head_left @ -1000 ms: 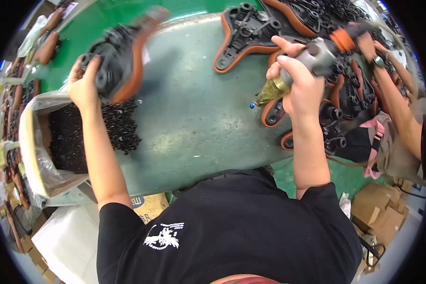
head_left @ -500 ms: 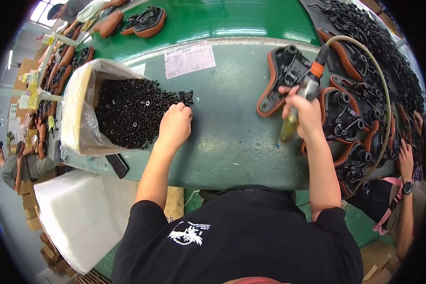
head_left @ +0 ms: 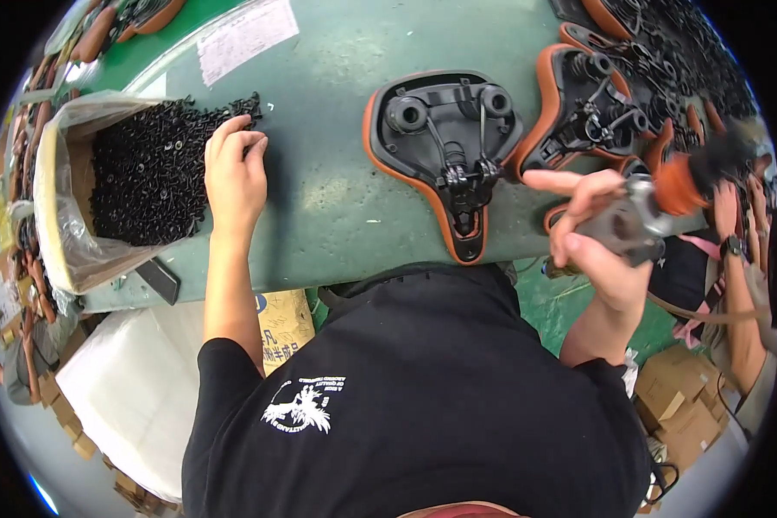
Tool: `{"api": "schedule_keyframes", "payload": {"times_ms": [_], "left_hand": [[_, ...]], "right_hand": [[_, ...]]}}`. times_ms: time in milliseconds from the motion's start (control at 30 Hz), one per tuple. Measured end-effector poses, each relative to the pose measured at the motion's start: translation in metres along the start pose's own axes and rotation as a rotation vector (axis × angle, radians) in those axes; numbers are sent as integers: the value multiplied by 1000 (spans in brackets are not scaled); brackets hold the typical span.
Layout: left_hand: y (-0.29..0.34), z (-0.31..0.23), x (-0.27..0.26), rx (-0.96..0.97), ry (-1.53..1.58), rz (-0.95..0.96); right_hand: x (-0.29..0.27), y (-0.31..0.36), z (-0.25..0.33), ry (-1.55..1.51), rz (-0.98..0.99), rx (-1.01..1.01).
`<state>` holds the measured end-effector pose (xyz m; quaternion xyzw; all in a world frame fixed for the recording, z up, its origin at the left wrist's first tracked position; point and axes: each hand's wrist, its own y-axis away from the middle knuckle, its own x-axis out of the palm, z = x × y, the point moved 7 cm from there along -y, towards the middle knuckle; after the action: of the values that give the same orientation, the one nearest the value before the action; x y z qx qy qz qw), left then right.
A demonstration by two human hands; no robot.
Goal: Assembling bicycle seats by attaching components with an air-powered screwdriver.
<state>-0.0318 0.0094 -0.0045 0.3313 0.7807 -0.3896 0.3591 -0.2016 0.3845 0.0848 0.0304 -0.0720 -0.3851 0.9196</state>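
Black phone (head_left: 158,281) beside box (head_left: 48,203), saddle (head_left: 447,125) between left hand (head_left: 236,177) and right hand (head_left: 611,269)

Bright, even light fills my view, laying a soft shadow on the green worktable (head_left: 337,246) just right of my left hand (head_left: 237,177). The tabletop shows pale, dull sheen. In my right hand (head_left: 611,263), the power screwdriver (head_left: 634,216) is blurred, most at its dark end past the orange collar (head_left: 678,186); the upturned bicycle saddle (head_left: 445,129) looks crisp. Straight edges bow toward the black fisheye rim, and a bluish-white streak (head_left: 41,494) glares at lower left.
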Motion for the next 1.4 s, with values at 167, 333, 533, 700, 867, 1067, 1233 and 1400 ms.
{"api": "schedule_keyframes", "payload": {"times_ms": [167, 333, 533, 700, 867, 1067, 1233, 1400], "left_hand": [[0, -59, 19, -198, 1068, 121], [42, -140, 54, -522, 1937, 474], [35, -175, 58, -291, 2003, 450], [29, -174, 55, -188, 1808, 513], [9, -164, 40, 40, 1441, 364], [-18, -134, 28, 305, 310, -42], [-20, -129, 68, 340, 398, -154], [-17, -129, 69, 261, 477, -172]], "right_hand": [[31, 0, 67, -182, 243, -565], [56, -8, 73, -232, 334, -732], [61, -17, 86, -167, 452, -729], [61, -26, 78, -160, 444, -719], [69, -28, 91, -218, 493, -778], [72, -54, 75, -30, 605, -903], [82, -65, 68, 59, 457, -878], [98, -72, 50, 107, 380, -761]]}}
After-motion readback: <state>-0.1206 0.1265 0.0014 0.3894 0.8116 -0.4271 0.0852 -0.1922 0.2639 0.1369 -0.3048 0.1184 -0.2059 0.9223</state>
